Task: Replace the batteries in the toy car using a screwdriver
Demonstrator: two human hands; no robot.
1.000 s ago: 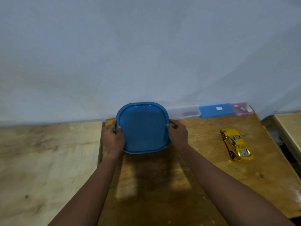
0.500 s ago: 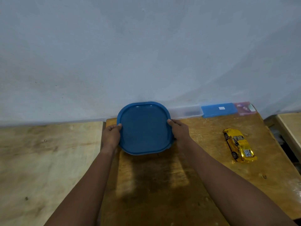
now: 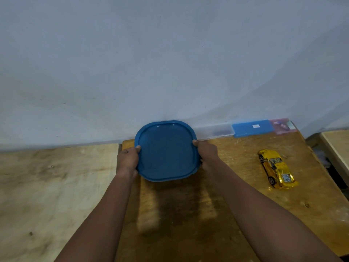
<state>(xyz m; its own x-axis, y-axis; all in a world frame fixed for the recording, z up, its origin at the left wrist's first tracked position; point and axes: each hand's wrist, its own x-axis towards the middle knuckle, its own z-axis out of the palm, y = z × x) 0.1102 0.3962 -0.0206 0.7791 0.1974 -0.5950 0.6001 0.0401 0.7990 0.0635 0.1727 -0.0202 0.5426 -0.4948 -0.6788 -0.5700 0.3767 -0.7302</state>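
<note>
A blue lidded container (image 3: 166,151) with rounded corners stands at the back of the brown wooden table (image 3: 236,195), close to the wall. My left hand (image 3: 127,160) grips its left side and my right hand (image 3: 205,151) grips its right side, thumbs on the lid's rim. What lies inside the container is hidden. A shiny yellow toy car (image 3: 276,166) rests on its wheels at the right of the table, well apart from my hands. No screwdriver or batteries show.
Along the wall lie a clear flat case (image 3: 215,130), a blue flat case (image 3: 253,128) and a pink one (image 3: 282,125). A paler wooden table (image 3: 52,195) adjoins on the left. Another table's corner (image 3: 338,148) is at the right edge.
Both hands have shifted a little on the container's sides. The container has hardly moved.
</note>
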